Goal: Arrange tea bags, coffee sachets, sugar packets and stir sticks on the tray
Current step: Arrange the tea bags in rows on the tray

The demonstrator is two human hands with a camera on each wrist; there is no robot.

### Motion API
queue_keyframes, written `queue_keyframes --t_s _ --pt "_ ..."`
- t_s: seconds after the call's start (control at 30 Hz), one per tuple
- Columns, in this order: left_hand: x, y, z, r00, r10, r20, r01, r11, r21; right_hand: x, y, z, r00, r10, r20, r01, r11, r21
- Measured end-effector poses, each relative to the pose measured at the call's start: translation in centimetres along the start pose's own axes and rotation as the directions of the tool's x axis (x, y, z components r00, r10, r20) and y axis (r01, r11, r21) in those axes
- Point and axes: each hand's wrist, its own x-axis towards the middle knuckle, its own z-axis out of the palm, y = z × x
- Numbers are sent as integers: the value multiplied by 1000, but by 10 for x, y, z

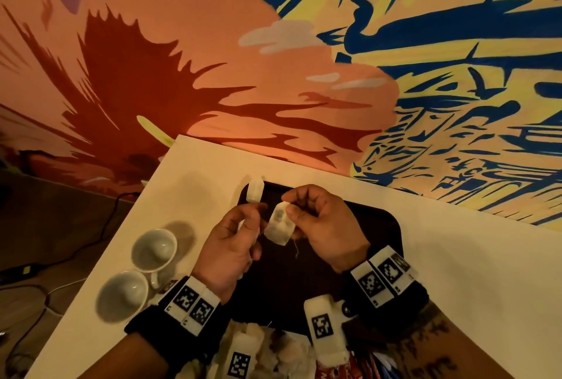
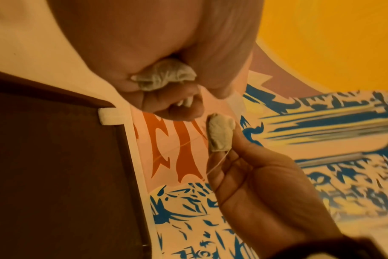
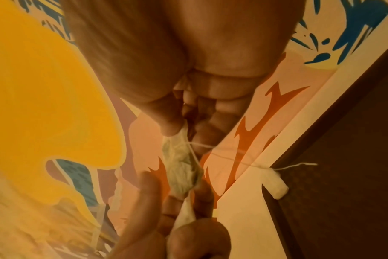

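Observation:
Both hands hover over the dark tray (image 1: pixel 377 226). My right hand (image 1: pixel 290 207) pinches the top of a pale tea bag (image 1: pixel 279 225) between thumb and fingers; its string dangles below. In the right wrist view the same tea bag (image 3: pixel 182 164) hangs under the thumb. My left hand (image 1: pixel 254 220) grips one or more crumpled tea bags (image 2: pixel 164 75) in its curled fingers, close beside the right one. Another tea bag (image 1: pixel 255 191) lies on the tray's far left corner, also seen as a white tea bag (image 3: pixel 276 184) on the tray rim (image 3: pixel 321 122).
Two white cups (image 1: pixel 153 246) (image 1: pixel 123 295) lie on the white table (image 1: pixel 456 257) left of the tray. A heap of tea bags (image 1: pixel 273 348) and red sachets (image 1: pixel 349 368) sits at the near edge, below my wrists. A painted wall rises behind the table.

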Motion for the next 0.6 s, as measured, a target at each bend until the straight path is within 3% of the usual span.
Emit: queue_keyframes --t_s 0.07,0.17,0.33,0.43,0.5,0.6 --pt "1 3 1 998 32 61 -40 992 122 5 1 0 1000 -6 -5 6 999 -39" --pt "11 3 2 993 105 55 -117 952 282 11 5 0 1000 -6 4 7 998 -64" --pt "27 -6 -4 993 116 14 -113 922 370 19 19 1 997 34 64 -22 984 -174" --pt "38 -10 -14 990 35 -140 9 953 302 34 41 1 995 97 -3 -94 958 -271" --pt "46 -11 -22 966 -86 -243 127 979 157 47 59 0 991 135 -10 -129 921 -367" --pt "59 -14 -28 942 -185 -279 179 983 -47 68 75 2 976 207 62 -144 839 -524"
